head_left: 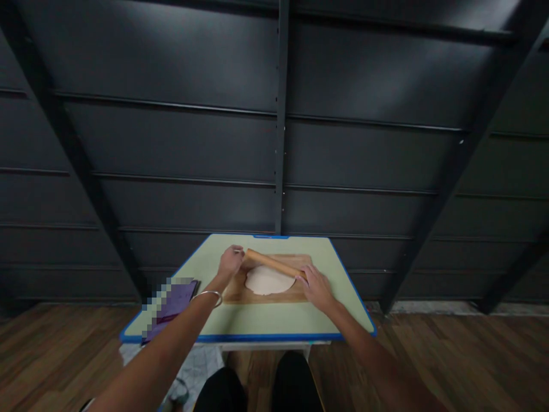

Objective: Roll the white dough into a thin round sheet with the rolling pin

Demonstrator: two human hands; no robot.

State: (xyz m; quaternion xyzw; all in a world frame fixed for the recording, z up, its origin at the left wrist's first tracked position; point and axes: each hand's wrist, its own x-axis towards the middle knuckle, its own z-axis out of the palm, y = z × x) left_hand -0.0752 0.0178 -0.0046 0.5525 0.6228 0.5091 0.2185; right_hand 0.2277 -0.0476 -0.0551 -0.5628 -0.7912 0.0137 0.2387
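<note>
My rolling pin (272,264) lies slantwise, its long axis running from far left to near right across the far edge of a flat dough (269,281) round on the wooden board (234,293), mid-table (257,327). My left grip (230,263) curls around its left end; my right grip (316,287) is closed over its right end.

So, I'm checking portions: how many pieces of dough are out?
1: a flattened round of dough on the wooden board, against the rolling pin. None seems hidden.
</note>
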